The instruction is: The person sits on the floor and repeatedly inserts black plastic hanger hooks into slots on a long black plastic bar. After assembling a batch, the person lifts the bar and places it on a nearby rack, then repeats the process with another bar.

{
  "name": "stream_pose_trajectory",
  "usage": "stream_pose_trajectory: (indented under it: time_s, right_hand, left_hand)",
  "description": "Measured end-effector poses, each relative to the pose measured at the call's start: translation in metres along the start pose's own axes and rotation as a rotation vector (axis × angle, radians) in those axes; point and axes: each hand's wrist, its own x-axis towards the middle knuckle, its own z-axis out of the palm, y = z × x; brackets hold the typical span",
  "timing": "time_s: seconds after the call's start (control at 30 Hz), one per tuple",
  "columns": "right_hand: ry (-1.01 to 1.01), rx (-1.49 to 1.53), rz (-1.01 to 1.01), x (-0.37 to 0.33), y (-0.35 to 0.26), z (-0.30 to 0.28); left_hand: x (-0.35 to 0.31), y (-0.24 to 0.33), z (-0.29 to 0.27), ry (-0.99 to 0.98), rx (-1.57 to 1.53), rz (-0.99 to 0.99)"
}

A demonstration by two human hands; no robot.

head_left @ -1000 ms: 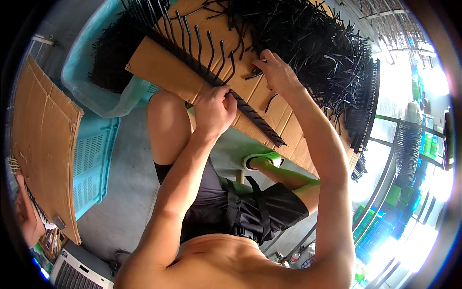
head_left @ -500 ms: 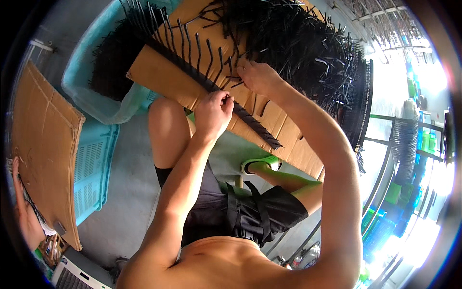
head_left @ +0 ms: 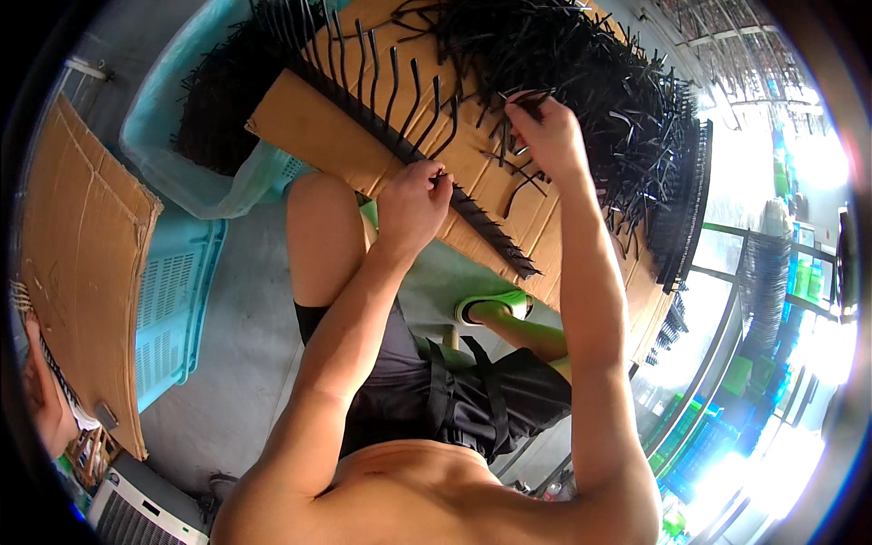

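Note:
A long black strip (head_left: 486, 229) lies slantwise along the near edge of the cardboard, with several bent black rods (head_left: 374, 74) standing up from its far-left part. The near-right end of the strip bears only short points. My left hand (head_left: 416, 202) is closed on the strip around its middle, thumb and fingertips pinched together. Over the front edge of a heap of loose black rods (head_left: 581, 100), my right hand (head_left: 549, 136) has its fingers closed on a dark rod. A few single rods lie on the cardboard just below it.
Brown cardboard (head_left: 300, 118) covers the work surface. At the left, a teal crate lined with plastic (head_left: 150, 136) holds more black pieces. Another cardboard sheet (head_left: 82, 263) leans by a blue crate (head_left: 182, 304). Finished-looking black strips (head_left: 695, 200) stack at the right. Another person's arm shows far left.
My right hand has moved from beside the strip, right and slightly away, to the heap of rods. One more rod stands upright near my left hand, which keeps hold of the strip.

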Motion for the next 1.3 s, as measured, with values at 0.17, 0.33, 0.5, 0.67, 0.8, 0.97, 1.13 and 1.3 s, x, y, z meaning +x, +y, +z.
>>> stream_pose_trajectory:
  time_s: [0.17, 0.33, 0.5, 0.67, 0.8, 0.97, 1.13, 1.3]
  right_hand:
    - [0.092, -0.293, -0.157, 0.003, 0.046, 0.02]
    - [0.265, -0.107, -0.328, -0.014, 0.032, 0.028]
    - [0.139, -0.052, -0.232, -0.029, 0.048, 0.046]
    - [-0.047, -0.068, -0.42, -0.015, 0.05, 0.049]
    - [-0.126, 0.171, -0.173, -0.011, 0.043, 0.043]
    - [-0.1, 0.431, 0.123, -0.051, 0.001, 0.035]
    - [-0.065, 0.376, 0.103, -0.072, 0.004, 0.048]
    - [-0.017, 0.439, 0.06, -0.077, 0.008, 0.05]
  left_hand:
    - [0.004, -0.001, 0.001, 0.014, 0.004, 0.097]
    - [-0.001, -0.001, -0.001, 0.036, 0.031, 0.038]
    - [0.0, 0.0, -0.002, 0.011, 0.026, 0.06]
    - [0.002, -0.004, 0.005, 0.048, -0.014, 0.083]
    - [0.0, 0.001, 0.003, 0.055, -0.059, 0.058]
    - [-0.004, -0.007, 0.002, 0.101, 0.022, 0.104]
    - [0.0, 0.0, 0.002, 0.136, 0.065, 0.235]
    - [-0.001, 0.001, 0.004, 0.135, 0.037, 0.199]
